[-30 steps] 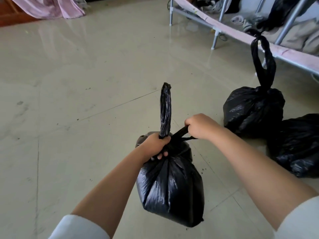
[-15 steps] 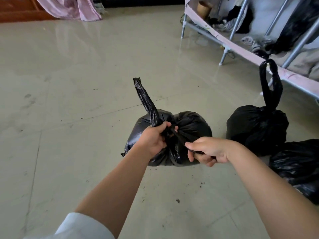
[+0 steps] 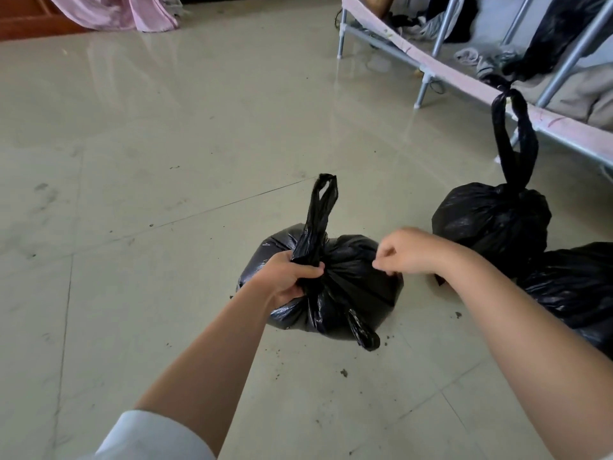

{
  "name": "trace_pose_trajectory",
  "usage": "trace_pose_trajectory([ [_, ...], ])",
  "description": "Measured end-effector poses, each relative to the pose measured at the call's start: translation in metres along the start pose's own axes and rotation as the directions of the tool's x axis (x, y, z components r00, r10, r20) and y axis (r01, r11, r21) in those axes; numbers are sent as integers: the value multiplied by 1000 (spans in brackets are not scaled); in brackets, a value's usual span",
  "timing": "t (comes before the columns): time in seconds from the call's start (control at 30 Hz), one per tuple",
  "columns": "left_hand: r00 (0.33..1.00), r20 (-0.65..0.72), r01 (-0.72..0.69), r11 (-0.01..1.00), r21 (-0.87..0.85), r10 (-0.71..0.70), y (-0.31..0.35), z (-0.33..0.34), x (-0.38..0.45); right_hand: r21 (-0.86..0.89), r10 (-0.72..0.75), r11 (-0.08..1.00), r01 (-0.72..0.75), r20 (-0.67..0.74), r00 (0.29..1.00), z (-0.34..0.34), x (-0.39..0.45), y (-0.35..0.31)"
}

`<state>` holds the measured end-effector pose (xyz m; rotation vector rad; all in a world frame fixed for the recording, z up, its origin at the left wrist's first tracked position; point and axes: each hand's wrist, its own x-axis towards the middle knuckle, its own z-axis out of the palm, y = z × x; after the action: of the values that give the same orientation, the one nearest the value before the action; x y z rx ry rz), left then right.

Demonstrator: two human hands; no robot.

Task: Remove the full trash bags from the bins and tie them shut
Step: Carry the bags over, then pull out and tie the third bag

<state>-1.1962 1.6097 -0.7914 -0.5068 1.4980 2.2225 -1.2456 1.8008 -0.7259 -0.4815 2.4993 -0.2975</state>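
- A full black trash bag (image 3: 351, 293) sits on the tiled floor (image 3: 166, 161) in the middle of the view, its neck gathered at the top.
- One handle loop (image 3: 320, 214) stands upright from the gathered neck; the other handle (image 3: 363, 330) hangs loose down the bag's near side, its tip at the floor.
- The left hand (image 3: 288, 280) grips the base of the upright loop, fingers curled tightly round the bunched plastic.
- The right hand (image 3: 408, 252) hovers just above the bag's right shoulder, its fingers loosely curled with thumb and forefinger close together; they hold nothing that can be seen.
- Dark crumbs of dirt (image 3: 343, 372) lie scattered on the floor near the bag.
- To the right and a little farther off stands a second bag (image 3: 491, 224), its long handles tied and pointing up.
- A third bag (image 3: 574, 290) lies near the right edge, just beside the second.
- Behind them runs a metal bed frame (image 3: 428, 74) with clothes and shoes underneath.
- A pink cloth (image 3: 119, 14) hangs at the far left.
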Motion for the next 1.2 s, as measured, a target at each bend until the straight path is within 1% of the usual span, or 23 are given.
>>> trace_pose_trajectory([
  [0.03,1000,14,10,1000,18,-10,-1,-1,0,-38,-43,998,40,-100,994,0,2,0],
  [0.07,1000,27,16,999,30,-17,-2,-1,0,-73,-84,995,73,-159,984,2,5,-1],
  [0.1,999,37,22,999,48,-24,-2,0,-1,-90,-122,990,107,-181,976,8,9,-1],
  [0.2,996,73,41,985,165,-54,-3,1,-2,-58,-227,974,220,-172,959,27,19,-7],
  [0.3,989,133,30,959,280,-70,-4,2,-3,58,-282,955,292,-135,950,38,20,-11],
  [0.37,985,156,16,941,339,-73,-3,4,-3,150,-280,944,295,-115,953,39,20,-11],
  [0.43,984,165,-9,904,427,-68,1,6,-3,199,-241,946,254,-90,966,37,19,-8],
  [0.5,985,171,-68,828,556,-34,6,10,-5,170,-219,959,225,-53,974,36,19,-5],
  [0.53,985,174,-115,762,638,3,7,11,-5,137,-221,965,223,-30,975,38,19,-4],
  [0.6,980,167,-198,568,799,107,8,15,-6,95,-216,972,214,11,976,42,17,-3],
  [0.63,971,161,-227,470,853,176,7,17,-6,85,-208,975,206,23,978,43,15,-3],
  [0.67,957,151,-243,402,883,246,3,19,-5,69,-200,978,198,23,980,44,14,-4],
  [0.7,937,136,-254,363,896,321,0,21,-3,53,-189,981,188,12,982,44,14,-5],
  [0.73,914,108,-254,346,903,390,-3,23,-1,47,-178,983,178,-4,984,43,13,-6],
  [0.83,813,-15,-225,337,914,583,-5,23,4,61,-169,984,170,-23,985,47,13,-15],
  [0.9,777,-49,-173,288,942,628,-7,20,6,51,-172,984,172,-15,985,52,14,-22],
  [0.93,777,-57,-138,257,957,627,-9,19,6,46,-176,983,176,-9,984,54,14,-25],
  [1.0,809,-100,-39,223,974,579,-11,18,6,30,-183,983,183,0,983,56,15,-30],
  [1.07,854,-170,55,239,969,491,-9,17,7,10,-187,982,187,7,982,60,17,-33],
  [1.1,882,-193,75,275,959,430,-6,17,8,1,-190,982,190,13,982,61,18,-34],
  [1.13,918,-194,65,350,935,346,-3,15,9,2,-190,982,190,27,981,61,18,-33],
  [1.17,954,-175,39,482,876,242,0,11,9,15,-183,983,182,49,982,60,17,-31],
  [1.2,984,-142,37,643,765,112,3,7,6,33,-174,985,172,73,982,60,16,-28],
])
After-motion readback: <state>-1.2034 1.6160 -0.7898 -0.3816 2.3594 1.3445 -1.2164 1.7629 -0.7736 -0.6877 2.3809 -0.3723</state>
